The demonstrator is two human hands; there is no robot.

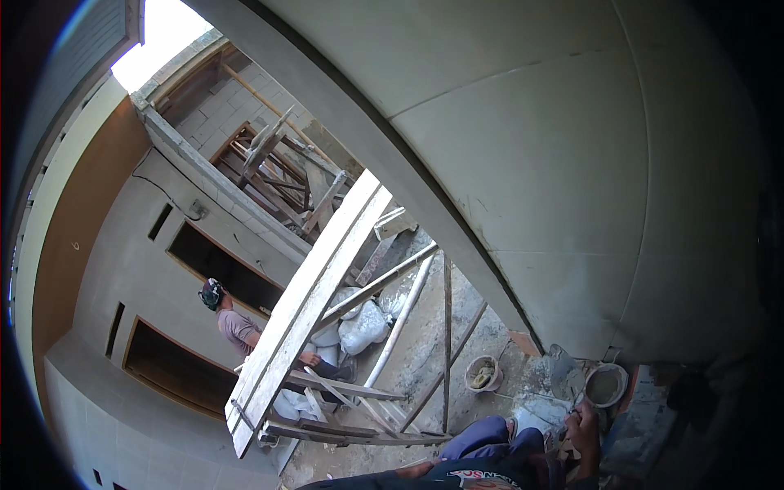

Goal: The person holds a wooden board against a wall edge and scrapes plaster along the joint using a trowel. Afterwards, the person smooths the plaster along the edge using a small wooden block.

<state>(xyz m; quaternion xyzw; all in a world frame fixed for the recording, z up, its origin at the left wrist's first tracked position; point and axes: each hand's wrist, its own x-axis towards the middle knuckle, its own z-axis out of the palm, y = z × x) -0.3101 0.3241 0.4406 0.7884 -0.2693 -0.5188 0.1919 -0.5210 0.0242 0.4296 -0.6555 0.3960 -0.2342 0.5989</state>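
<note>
Filling the upper right of the frame, a pale wall [523,155] slopes toward the lower right. A plank scaffold [298,314] runs diagonally through the centre, with a co-worker [237,328] at its left and white sacks [363,328] at its right. At lower right stands a bucket of grey mix [625,384], near the curled right hand [583,428]; whether it grips anything, I cannot tell. The left hand is hidden. A smaller bucket [497,380] sits farther left.
</note>
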